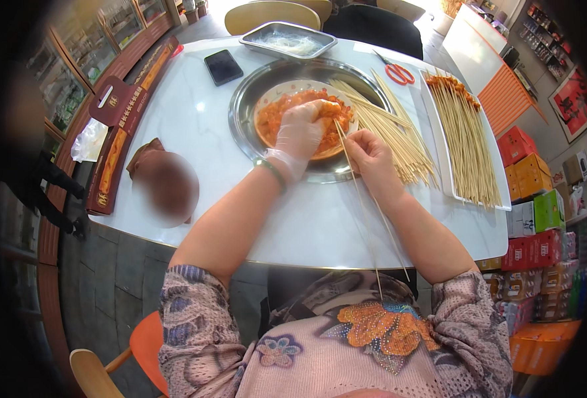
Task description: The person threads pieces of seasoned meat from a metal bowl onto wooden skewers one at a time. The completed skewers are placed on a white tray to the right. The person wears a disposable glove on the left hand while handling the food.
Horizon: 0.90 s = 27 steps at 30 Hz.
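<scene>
My left hand [301,127] wears a clear plastic glove and reaches over a patterned bowl [284,88] of red-orange marinated food pieces [268,119]. Its curled fingers hold some of this food, though the exact piece is hard to make out. Bare, my right hand [370,154] pinches thin bamboo skewers [362,209] just right of the bowl. Two skewer shafts trail down past the table edge towards my body, and the upper tips meet the food by my left fingers. The bowl stands in a wide round steel tray [241,127]. Loose bamboo skewers [398,144] lean over the tray's right side.
A white tray [437,142] holds many loaded skewers [465,144] at right. Red-handled scissors [399,73], a black phone [224,67] and a metal pan [287,42] of translucent strands lie farther back. Long printed boxes [129,129] line the left edge. A person [40,174] stands beyond.
</scene>
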Each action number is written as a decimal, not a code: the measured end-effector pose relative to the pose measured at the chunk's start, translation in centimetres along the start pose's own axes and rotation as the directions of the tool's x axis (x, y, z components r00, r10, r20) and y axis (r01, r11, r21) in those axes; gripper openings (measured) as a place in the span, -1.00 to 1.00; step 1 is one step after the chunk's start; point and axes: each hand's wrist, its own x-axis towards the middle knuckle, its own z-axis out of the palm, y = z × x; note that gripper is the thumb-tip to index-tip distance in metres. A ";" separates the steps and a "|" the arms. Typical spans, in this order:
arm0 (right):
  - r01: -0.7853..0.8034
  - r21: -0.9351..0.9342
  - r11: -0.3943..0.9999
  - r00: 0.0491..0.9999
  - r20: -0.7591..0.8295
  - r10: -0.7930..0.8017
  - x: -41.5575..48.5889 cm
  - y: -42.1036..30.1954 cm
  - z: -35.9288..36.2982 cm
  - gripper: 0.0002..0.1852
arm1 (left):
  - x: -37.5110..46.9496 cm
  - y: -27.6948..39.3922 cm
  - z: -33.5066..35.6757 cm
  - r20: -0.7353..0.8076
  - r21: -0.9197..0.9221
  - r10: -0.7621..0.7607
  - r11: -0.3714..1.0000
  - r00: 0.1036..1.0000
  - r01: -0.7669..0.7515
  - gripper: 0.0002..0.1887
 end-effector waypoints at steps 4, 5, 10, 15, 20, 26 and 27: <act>0.046 -0.139 0.989 0.996 -0.064 -0.055 0.0 0.1 0.1 -0.81 | -0.2 0.4 0.4 0.003 0.015 0.027 1.000 1.000 -0.027 -0.73; 0.039 -0.130 0.991 0.996 -0.073 -0.049 -0.1 0.0 0.2 -0.80 | -0.3 0.5 0.4 0.013 0.039 0.025 0.999 1.000 -0.026 -0.72; -0.047 0.049 0.998 0.997 -0.051 0.049 -0.2 -0.5 0.7 -0.80 | -0.2 0.7 0.3 0.011 0.117 0.056 0.992 0.998 -0.057 -0.71; -0.173 0.348 0.921 0.984 0.095 0.148 0.1 -0.3 0.3 -0.82 | -0.1 0.8 0.1 0.030 0.192 0.101 0.976 0.994 -0.105 -0.71; -0.210 0.267 0.940 0.976 0.109 0.187 0.3 -1.3 0.0 -0.83 | 0.0 0.0 0.2 0.022 0.011 0.030 0.999 0.999 -0.030 -0.72; -0.065 0.088 0.994 0.997 0.057 0.060 0.0 -0.9 0.1 -0.86 | 0.1 -0.4 0.2 -0.025 -0.101 0.018 0.995 1.000 -0.020 -0.74; -0.014 0.002 1.000 1.000 0.025 0.014 0.0 -0.5 0.1 -0.86 | 0.0 -0.4 0.3 -0.028 -0.103 0.010 0.995 1.000 -0.013 -0.74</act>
